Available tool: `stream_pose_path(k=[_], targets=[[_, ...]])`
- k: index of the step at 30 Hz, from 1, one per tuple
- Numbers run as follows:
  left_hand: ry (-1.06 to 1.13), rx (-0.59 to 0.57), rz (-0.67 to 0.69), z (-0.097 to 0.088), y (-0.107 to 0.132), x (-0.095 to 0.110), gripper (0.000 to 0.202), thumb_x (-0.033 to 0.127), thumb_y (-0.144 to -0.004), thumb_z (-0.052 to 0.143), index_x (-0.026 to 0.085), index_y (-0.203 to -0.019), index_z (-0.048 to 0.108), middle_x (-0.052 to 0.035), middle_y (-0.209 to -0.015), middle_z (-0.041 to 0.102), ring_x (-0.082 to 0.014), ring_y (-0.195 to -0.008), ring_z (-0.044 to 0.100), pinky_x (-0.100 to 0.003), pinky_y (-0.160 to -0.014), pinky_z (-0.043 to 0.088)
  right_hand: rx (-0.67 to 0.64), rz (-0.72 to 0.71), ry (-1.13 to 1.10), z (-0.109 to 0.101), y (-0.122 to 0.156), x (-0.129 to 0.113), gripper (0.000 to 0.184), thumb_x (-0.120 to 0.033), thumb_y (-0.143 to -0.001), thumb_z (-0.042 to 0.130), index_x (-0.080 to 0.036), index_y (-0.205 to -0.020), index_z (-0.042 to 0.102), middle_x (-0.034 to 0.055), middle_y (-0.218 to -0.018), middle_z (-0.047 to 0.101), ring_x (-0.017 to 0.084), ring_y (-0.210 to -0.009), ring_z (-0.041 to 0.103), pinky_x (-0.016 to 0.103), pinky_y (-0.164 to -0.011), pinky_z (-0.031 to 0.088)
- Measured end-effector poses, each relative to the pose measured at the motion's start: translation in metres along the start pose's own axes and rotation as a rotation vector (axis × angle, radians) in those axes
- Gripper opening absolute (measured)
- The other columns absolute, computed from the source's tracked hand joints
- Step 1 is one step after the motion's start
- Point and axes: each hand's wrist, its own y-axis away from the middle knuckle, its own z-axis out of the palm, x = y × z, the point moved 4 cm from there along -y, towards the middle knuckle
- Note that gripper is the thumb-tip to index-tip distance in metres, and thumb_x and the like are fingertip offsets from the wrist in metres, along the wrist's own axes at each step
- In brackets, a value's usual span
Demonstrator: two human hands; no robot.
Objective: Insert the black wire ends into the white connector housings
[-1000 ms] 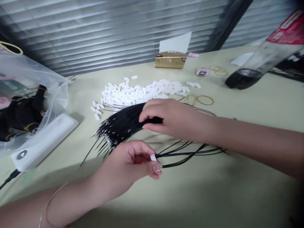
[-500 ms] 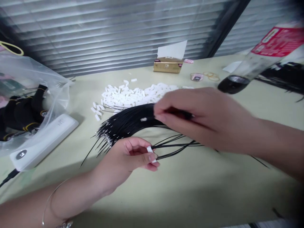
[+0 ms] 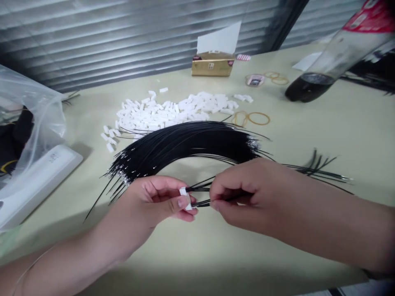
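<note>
Between the thumb and fingers of my left hand (image 3: pixel 163 199) is a small white connector housing (image 3: pixel 184 198). Several black wires (image 3: pixel 202 189) run out of its right side toward my right hand (image 3: pixel 243 187). The right fingers are pinched around black wire close to the housing; the wire's tip is hidden by the fingers. Behind both hands a thick bundle of black wires (image 3: pixel 191 142) curves across the table, with shiny metal terminals at its ends. Loose wire ends (image 3: pixel 330 174) stick out to the right, past my right wrist.
A pile of white connector housings (image 3: pixel 157 113) lies behind the bundle, with rubber bands (image 3: pixel 258 118) beside it. Farther back are a gold box (image 3: pixel 212 65) and a leaning bottle of dark drink (image 3: pixel 311 84). At left are a white power bank (image 3: pixel 46 179) and a plastic bag (image 3: pixel 40 102).
My right hand has come down from the wire bundle to the wires just right of the housing. My left hand still holds the housing. The view has shifted slightly.
</note>
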Motion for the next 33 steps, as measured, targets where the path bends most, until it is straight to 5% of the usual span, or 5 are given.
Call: stream_pose_path(k=[6,15,33], targets=[[0.04,0.009,-0.004,0.001,-0.001,0.0,0.009,0.022,-0.07,0.075,0.017,-0.075,0.069,0.0017,-0.068,0.069,-0.0086,-0.063,0.065,-0.016,-0.064,0.053,0.038,-0.043,-0.043,-0.001,-0.001,-0.004,0.017,-0.018,-0.069,0.049,-0.02,-0.053,0.055,-0.0065,-0.044,0.046,0.005,-0.036,0.036,0.016,-0.032,0.025],[0.069,0.008,-0.031,0.0,0.0,0.001,0.014,0.023,-0.07,0.075,0.017,-0.08,0.068,0.0017,-0.07,0.07,-0.0092,-0.064,0.066,-0.017,-0.064,0.054,0.293,-0.497,0.217,-0.007,0.01,-0.014,0.012,-0.007,-0.074,0.055,-0.017,-0.068,0.06,-0.0061,-0.064,0.052,0.004,-0.058,0.044,0.019,-0.053,0.032],[0.055,-0.012,-0.024,0.001,0.001,0.002,0.013,0.024,-0.071,0.074,0.017,-0.08,0.067,0.0016,-0.069,0.069,-0.0085,-0.065,0.065,-0.017,-0.065,0.053,0.278,-0.386,0.153,-0.009,0.006,-0.017,0.013,-0.007,-0.067,0.055,-0.018,-0.061,0.06,-0.0077,-0.051,0.051,0.004,-0.047,0.042,0.017,-0.045,0.029]])
